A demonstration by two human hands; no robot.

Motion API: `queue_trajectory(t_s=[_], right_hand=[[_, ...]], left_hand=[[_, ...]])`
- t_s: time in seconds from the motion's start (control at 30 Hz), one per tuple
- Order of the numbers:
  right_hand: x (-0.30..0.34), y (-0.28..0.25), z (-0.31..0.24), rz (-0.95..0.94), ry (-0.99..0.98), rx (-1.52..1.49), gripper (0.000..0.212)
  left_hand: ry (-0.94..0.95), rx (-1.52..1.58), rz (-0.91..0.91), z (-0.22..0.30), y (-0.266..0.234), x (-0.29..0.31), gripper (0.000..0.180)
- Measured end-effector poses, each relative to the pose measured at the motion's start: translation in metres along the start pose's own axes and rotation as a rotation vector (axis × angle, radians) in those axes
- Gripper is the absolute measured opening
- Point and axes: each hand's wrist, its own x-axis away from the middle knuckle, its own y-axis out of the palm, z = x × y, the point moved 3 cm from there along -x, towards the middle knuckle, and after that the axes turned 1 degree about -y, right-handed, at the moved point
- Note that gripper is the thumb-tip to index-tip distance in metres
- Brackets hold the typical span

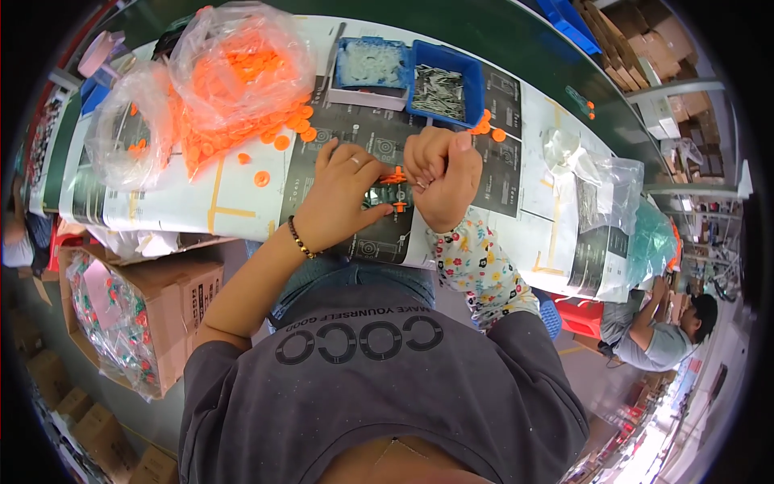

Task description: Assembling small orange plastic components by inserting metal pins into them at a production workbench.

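Note:
My left hand [345, 189] lies low over the table. Its fingers and thumb close around a small dark green plastic part with orange pieces [387, 195] at its right end. Just right of that part, my right hand [445, 173] is held up with its fingers curled in and pressed together. Whatever it pinches, if anything, is too small to make out. Beyond the hands stands a blue bin of thin metal pins [438, 90]. Loose orange discs [281, 143] lie left of my left hand.
A clear bag of orange discs [242, 73] spills at the back left. Beside the pin bin sits a blue tray [372, 63] with pale contents. Clear plastic bags [605, 189] lie to the right. An open carton [173, 302] stands lower left; another person [657, 331] sits at right.

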Motion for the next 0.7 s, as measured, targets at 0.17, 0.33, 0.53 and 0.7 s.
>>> queue_trajectory(t_s=[0.17, 0.33, 0.53, 0.7], right_hand=[[0.010, 0.000, 0.008, 0.018, -0.267, 0.068, 0.052], [0.013, 0.011, 0.014, -0.001, -0.347, 0.151, 0.052], [0.019, 0.015, 0.018, 0.006, -0.467, 0.177, 0.051], [0.014, 0.017, 0.019, -0.157, -0.304, 0.124, 0.051]], left_hand=[[-0.005, 0.048, -0.066, -0.002, -0.001, -0.004, 0.041], [-0.019, 0.048, -0.065, -0.007, -0.003, 0.000, 0.039], [-0.002, 0.069, -0.049, -0.007, 0.001, 0.004, 0.040], [0.020, 0.063, -0.003, -0.007, 0.000, 0.006, 0.040]])
